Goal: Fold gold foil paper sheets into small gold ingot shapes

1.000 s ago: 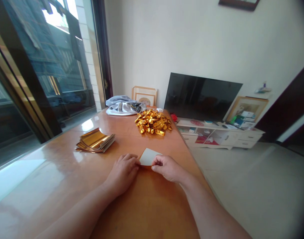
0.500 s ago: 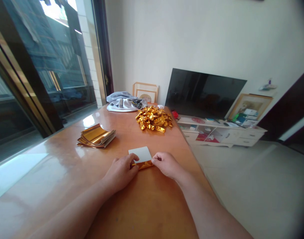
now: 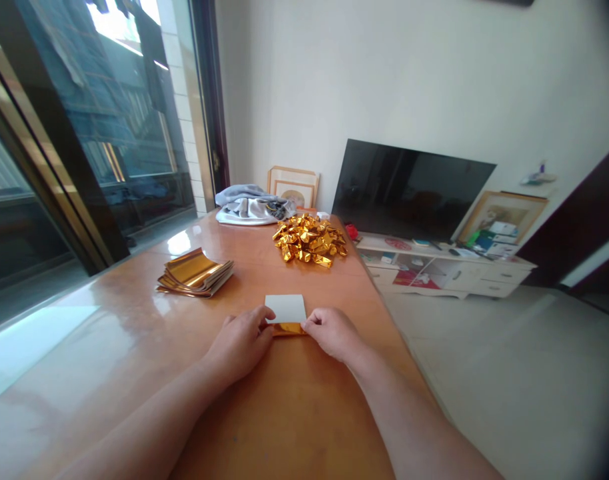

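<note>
A sheet of gold foil paper (image 3: 285, 308) lies on the table with its pale back facing up. Its near edge is folded over, so a strip of shiny gold shows along the front. My left hand (image 3: 244, 337) pinches the left end of that fold, thumb in front and fingers on top. At the right end, my right hand (image 3: 329, 330) grips the corner between thumb and curled forefinger. Beyond the sheet is a heap of folded gold foil pieces (image 3: 309, 240). To the left sits a stack of gold foil sheets (image 3: 194, 273).
The glossy wooden table (image 3: 284, 413) ends at a right edge close to my right forearm. Bundled grey-blue cloth (image 3: 249, 205) lies at its far end. Past it stand a television (image 3: 412, 190) and a low white cabinet (image 3: 484, 270). A glass sliding door (image 3: 109, 120) is at left.
The foil sheet has turned slightly and now lies squarer to me, its folded gold strip flatter and straighter. Both hands keep their hold at the two ends. My view has shifted slightly.
</note>
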A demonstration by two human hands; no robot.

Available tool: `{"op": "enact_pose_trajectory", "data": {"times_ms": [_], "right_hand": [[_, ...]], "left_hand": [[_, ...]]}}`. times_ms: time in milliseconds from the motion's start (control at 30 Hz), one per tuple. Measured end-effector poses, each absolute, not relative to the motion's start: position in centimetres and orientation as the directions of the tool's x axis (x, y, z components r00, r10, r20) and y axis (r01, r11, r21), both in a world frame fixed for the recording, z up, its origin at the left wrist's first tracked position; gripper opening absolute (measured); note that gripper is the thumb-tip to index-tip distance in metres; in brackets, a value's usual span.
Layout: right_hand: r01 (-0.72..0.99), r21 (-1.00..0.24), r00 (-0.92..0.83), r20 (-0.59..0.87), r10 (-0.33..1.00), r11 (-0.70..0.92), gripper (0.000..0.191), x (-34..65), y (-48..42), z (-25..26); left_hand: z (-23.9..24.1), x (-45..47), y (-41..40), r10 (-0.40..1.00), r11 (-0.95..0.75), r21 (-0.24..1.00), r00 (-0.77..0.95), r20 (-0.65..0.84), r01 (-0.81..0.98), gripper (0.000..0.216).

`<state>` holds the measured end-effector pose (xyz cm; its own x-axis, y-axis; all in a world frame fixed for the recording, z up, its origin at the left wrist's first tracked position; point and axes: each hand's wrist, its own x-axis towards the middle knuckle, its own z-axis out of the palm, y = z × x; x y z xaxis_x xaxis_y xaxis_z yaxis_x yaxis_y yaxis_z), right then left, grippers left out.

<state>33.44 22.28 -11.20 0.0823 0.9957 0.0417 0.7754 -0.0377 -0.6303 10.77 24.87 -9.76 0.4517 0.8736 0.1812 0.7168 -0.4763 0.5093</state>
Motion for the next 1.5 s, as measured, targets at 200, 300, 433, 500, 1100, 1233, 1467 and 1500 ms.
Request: {"op": "enact_pose_trajectory", "data": {"times_ms": [200,300,433,500,1100,1233,1467,1500], "right_hand": [[0.799,-0.6,0.059,0.041,0.997,-0.022,0.024,33.5,22.0,-11.3],[0.8,-0.6,0.049,0.043,0.998,-0.013,0.025,33.5,22.0,-11.3],[0.803,-0.596,0.049,0.037,0.998,-0.017,0.024,33.5,21.9,-11.2],[0.804,-0.594,0.051,0.042,0.998,-0.016,0.024,33.5,21.8,-11.2],[0.826,-0.564,0.022,0.044,0.999,0.006,0.023,33.4,21.5,-10.6],[0.83,-0.558,0.02,0.029,0.999,0.0,0.024,33.5,21.5,-10.6],[0.84,-0.542,0.015,0.008,1.0,-0.008,0.026,33.5,21.5,-10.5],[0.842,-0.539,0.017,0.006,1.0,-0.011,0.026,33.5,21.5,-10.5]], "left_hand": [[-10.0,10.5,25.3,0.88,-0.461,0.513,0.445,0.163,0.724,0.014],[-10.1,10.5,25.4,0.875,-0.479,0.471,0.447,0.188,0.741,0.016],[-10.2,10.5,25.5,0.882,-0.468,0.453,0.434,0.183,0.759,0.018],[-10.3,10.4,25.5,0.884,-0.463,0.448,0.434,0.173,0.765,0.017],[-10.9,9.9,26.1,0.874,-0.482,0.432,0.453,0.177,0.762,0.022],[-11.0,9.9,26.3,0.872,-0.484,0.441,0.458,0.173,0.755,0.023],[-11.2,9.8,26.6,0.868,-0.488,0.448,0.471,0.159,0.749,0.022],[-11.2,9.8,26.6,0.866,-0.491,0.45,0.474,0.158,0.746,0.022]]}}
